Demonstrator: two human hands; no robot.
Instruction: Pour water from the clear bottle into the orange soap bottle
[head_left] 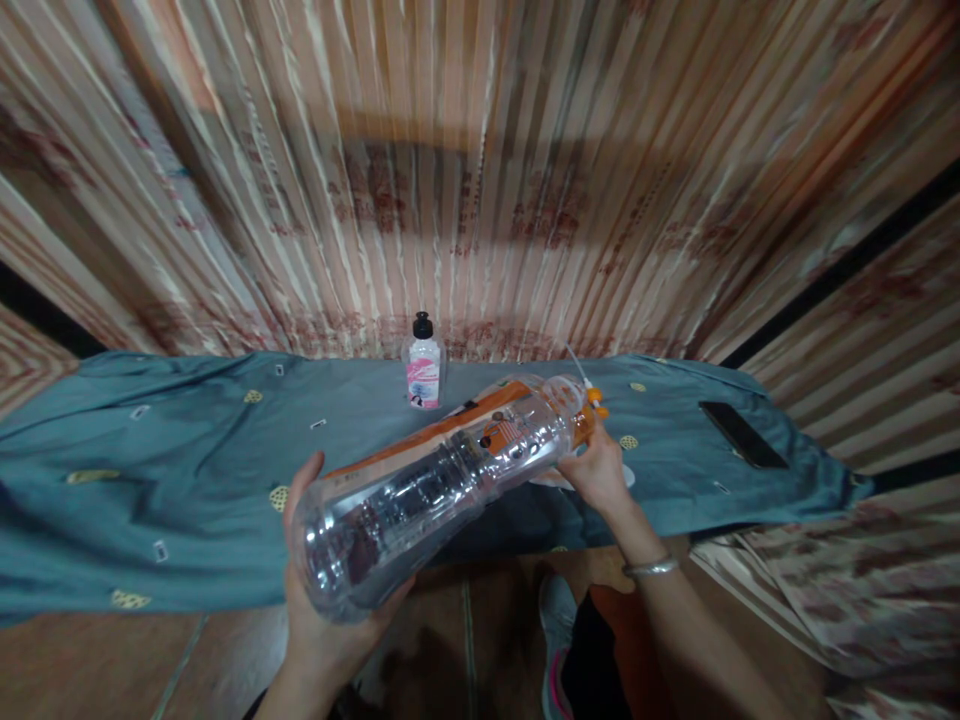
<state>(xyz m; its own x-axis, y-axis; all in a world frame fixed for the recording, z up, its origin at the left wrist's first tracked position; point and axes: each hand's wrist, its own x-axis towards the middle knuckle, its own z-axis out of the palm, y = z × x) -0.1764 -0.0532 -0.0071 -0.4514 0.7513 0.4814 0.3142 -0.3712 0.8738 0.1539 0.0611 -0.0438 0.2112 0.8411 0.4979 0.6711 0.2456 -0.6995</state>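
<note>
A large clear plastic bottle [442, 490] with an orange printed label lies tilted in the air between my hands, its base low at the left. My left hand [322, 600] is wrapped round that base, the thumb and fingers on either side. At the upper right end, my right hand [598, 465] grips the bottle near its neck, by an orange part [583, 425]; the exact finger placement is partly hidden. Small orange pieces and a thin whitish strip stick out beyond that hand. Behind and below it, a flat pale round thing [628, 476] shows in part on the cloth.
A small bottle [424, 375] with a black cap and pink label stands upright at the back of the cloth-covered surface [202, 480]. A dark phone [742, 435] lies at the right. Patterned curtains [465, 200] hang behind. Below the front edge are tiled floor and a shoe [556, 610].
</note>
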